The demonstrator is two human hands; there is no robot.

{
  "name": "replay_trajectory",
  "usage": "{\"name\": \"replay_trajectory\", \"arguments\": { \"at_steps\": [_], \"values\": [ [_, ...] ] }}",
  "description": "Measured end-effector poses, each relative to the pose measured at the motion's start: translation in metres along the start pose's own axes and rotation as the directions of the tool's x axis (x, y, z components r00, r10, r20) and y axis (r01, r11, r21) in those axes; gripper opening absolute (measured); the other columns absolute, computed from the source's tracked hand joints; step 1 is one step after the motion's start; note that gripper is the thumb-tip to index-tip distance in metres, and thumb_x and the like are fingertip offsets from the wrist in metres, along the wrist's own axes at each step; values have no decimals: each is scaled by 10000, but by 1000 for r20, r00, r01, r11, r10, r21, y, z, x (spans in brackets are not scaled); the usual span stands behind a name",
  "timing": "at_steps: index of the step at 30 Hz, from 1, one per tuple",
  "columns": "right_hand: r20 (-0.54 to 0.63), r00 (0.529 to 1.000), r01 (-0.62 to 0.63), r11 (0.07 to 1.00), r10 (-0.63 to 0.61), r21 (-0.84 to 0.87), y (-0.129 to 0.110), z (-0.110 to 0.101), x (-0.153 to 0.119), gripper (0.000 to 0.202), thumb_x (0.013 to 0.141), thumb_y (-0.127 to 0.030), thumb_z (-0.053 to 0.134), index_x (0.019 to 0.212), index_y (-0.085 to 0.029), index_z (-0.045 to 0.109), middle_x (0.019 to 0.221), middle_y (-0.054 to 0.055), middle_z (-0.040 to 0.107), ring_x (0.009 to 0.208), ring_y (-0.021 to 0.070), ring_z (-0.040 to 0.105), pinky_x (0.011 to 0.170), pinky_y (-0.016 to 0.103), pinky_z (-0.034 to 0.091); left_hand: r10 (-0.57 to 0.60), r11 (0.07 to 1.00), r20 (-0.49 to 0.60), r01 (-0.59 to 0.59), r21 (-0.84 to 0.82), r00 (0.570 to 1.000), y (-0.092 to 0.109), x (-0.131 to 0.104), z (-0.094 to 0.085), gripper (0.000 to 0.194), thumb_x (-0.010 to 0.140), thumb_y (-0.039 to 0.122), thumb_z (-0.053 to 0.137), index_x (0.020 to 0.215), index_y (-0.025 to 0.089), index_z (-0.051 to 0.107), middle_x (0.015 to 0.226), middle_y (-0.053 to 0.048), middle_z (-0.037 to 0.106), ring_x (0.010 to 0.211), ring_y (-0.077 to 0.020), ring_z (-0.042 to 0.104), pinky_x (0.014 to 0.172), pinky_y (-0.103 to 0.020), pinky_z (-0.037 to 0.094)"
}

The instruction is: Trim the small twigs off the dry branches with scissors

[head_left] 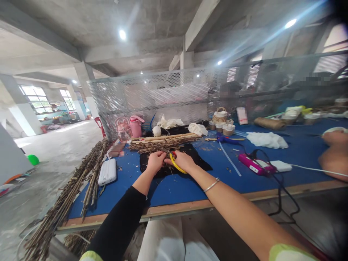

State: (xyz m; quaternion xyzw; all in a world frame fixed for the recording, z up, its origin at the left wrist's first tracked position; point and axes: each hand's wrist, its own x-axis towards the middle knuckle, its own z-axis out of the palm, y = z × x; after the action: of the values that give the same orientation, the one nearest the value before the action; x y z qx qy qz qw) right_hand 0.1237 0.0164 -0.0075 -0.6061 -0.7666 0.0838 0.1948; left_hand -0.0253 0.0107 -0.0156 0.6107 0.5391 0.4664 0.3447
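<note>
My right hand (182, 161) is closed around yellow-handled pliers (176, 165), whose jaws point up and left toward my left hand. Close beside it, my left hand (156, 163) has its fingers pinched together near the jaws; whatever lies in them is too small to make out. Both hands are over a black cloth (199, 159) on the blue table (171, 195). Just beyond the fingers lies a pile of thin dry twigs (152, 145). Small twig scraps are scattered around.
Long bundles of dry stalks (78, 177) hang over the table's left edge beside a white power bank (107, 172). At right are a magenta power strip (255, 165), a blue glue gun (227, 139) and a clear glue stick (230, 159). Another person's arm (335, 156) rests at far right.
</note>
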Motion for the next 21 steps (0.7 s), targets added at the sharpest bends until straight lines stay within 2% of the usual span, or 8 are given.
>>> {"name": "replay_trajectory", "arguments": {
  "at_steps": [4, 8, 12, 16, 21],
  "values": [
    [-20, 999, -28, 999, 29, 17, 4, 4, 4, 617, 672, -721, 443, 952, -181, 549, 959, 114, 638, 899, 260, 597, 678, 283, 397, -156, 977, 121, 171, -129, 980, 6, -3, 0, 319, 756, 380, 508, 893, 122, 636, 628, -25, 590, 446, -70, 488, 366, -161, 285],
    [-24, 998, -49, 998, 50, 32, 8, 6, 8, 615, 693, -714, 422, 977, -185, 551, 981, 121, 635, 910, 253, 593, 689, 284, 397, -185, 962, 220, 222, -157, 958, 5, -3, 1, 277, 684, 281, 599, 905, 120, 641, 655, -31, 598, 486, -53, 499, 388, -131, 300],
    [-38, 998, -49, 997, 51, 55, 7, 7, 9, 621, 684, -716, 432, 986, -187, 555, 962, 113, 642, 908, 250, 592, 686, 280, 396, -188, 972, 166, 207, -109, 968, 0, -2, 8, 177, 684, 233, 568, 777, 107, 649, 602, -23, 572, 477, -53, 491, 394, -133, 317],
    [-54, 996, -64, 997, 67, 46, 5, 7, 9, 599, 685, -712, 433, 948, -192, 575, 944, 106, 645, 895, 250, 596, 670, 276, 402, -158, 986, 79, 162, -39, 984, -5, 2, 10, 194, 708, 234, 524, 791, 121, 658, 525, 5, 529, 420, -48, 435, 388, -147, 311],
    [-53, 996, -66, 998, 66, 8, 4, 5, 7, 568, 670, -704, 463, 891, -201, 611, 937, 108, 650, 890, 253, 600, 676, 277, 415, -93, 992, 76, 86, 87, 993, -11, 4, 6, 222, 721, 276, 508, 781, 142, 675, 490, 24, 508, 370, -50, 369, 376, -174, 298]
  ]
}}
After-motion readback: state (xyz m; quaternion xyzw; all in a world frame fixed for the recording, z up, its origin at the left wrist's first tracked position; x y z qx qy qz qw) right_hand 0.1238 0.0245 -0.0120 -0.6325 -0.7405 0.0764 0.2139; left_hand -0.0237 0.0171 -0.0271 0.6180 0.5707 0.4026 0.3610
